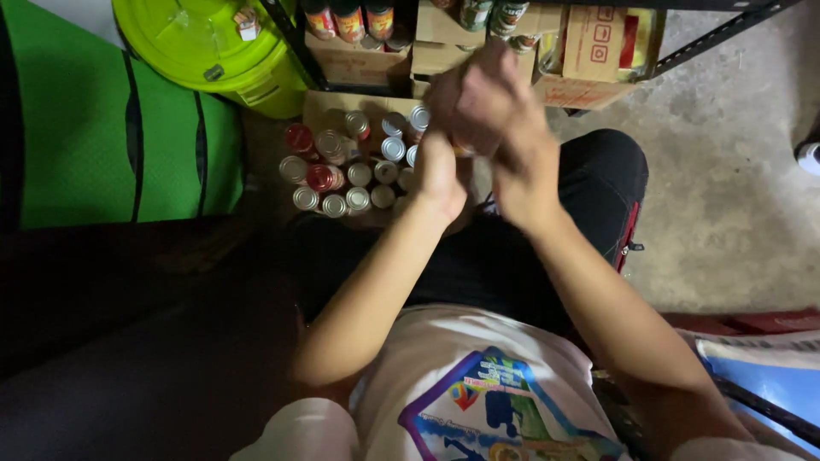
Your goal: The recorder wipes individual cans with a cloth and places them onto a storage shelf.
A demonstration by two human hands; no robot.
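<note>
Overhead view: a person crouches over a floor, both bare hands raised together before the chest.
Left hand (440, 171): wrist bent, palm turned toward the right hand and touching it; fingers curled, and whether they pinch anything I cannot tell.
Right hand (500, 119): blurred, laid over the left hand from above; fingers bunched close, their hold hidden by the blur.
Between the hands: a small orange-red edge (462, 151) shows just beside the left hand's knuckles; too blurred to tell what it is.
Cans (346, 166): a cluster of upright tins with silver and red tops, standing in an open cardboard box (325, 104) on the floor, just beyond and left of the hands.
Shelf (478, 38): cartons and more tins, above the hands.
Green bin (213, 47): lidded, top left, near the cans.
Concrete floor (726, 196): at right.
</note>
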